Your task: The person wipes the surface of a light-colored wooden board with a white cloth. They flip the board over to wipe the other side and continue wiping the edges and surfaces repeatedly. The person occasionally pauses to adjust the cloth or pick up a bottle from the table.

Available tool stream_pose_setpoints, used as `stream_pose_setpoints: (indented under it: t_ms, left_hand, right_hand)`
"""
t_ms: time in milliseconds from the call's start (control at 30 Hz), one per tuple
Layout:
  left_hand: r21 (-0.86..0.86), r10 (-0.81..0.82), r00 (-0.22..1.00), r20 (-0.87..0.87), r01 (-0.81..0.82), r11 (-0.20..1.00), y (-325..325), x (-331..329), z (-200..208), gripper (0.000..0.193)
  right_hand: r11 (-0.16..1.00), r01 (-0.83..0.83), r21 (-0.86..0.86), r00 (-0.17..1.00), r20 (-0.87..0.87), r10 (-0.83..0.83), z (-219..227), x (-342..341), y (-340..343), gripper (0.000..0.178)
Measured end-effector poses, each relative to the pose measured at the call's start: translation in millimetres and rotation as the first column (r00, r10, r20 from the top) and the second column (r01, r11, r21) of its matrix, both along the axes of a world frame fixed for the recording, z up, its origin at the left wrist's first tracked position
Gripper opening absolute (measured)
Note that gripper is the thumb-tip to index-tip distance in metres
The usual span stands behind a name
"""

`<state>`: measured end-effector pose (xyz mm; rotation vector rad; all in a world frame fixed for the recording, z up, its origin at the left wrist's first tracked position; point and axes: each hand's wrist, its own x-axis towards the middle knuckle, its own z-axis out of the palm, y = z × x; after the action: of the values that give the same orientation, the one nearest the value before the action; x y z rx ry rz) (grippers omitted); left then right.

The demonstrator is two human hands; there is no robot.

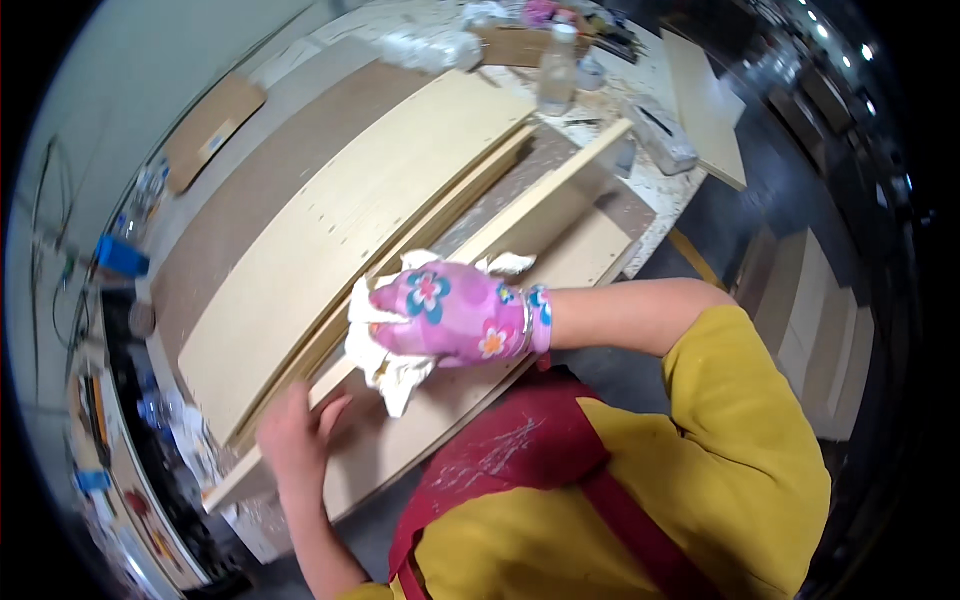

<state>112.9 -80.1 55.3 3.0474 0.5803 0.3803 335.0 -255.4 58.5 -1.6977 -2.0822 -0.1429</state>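
Note:
My right hand (pixel 460 310), in a pink glove with flowers, presses a crumpled white cloth (pixel 395 375) onto a long, narrow pale wooden board (pixel 560 180) that stands on edge. Its fingers are closed over the cloth, which hides part of the board. Nearer the board's left end, my bare left hand (pixel 297 435) grips its upper edge, thumb on the near side. Motion blurs that hand a little, and the far fingers are partly hidden. The standing board rests along a flat pale panel (pixel 440 415) with small holes near its edge.
Beyond lies a large curved pale panel (pixel 350 200) with another board along its edge. A clear bottle (pixel 558 75) and a wrapped package (pixel 660 135) stand at the back right. A brown cardboard piece (pixel 212 130) leans by the wall. Stacked panels (pixel 810 330) are at the right.

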Motion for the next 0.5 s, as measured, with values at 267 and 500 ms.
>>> stream_pose_setpoints:
  t_ms: [267,500]
  left_hand:
    - [-0.082,0.074,0.994,-0.081,-0.081,0.993,6,14,0,0.042]
    - [-0.304,0.118,0.922,-0.369,-0.24,0.922,-44,63,49,0.038]
  right_hand:
    - [0.815,0.513,0.27,0.858,-0.179,-0.481,-30,212,-199,0.053]
    - [0.619,0.759,-0.199,0.145,-0.876,-0.46,-78,275,-290,0.034]
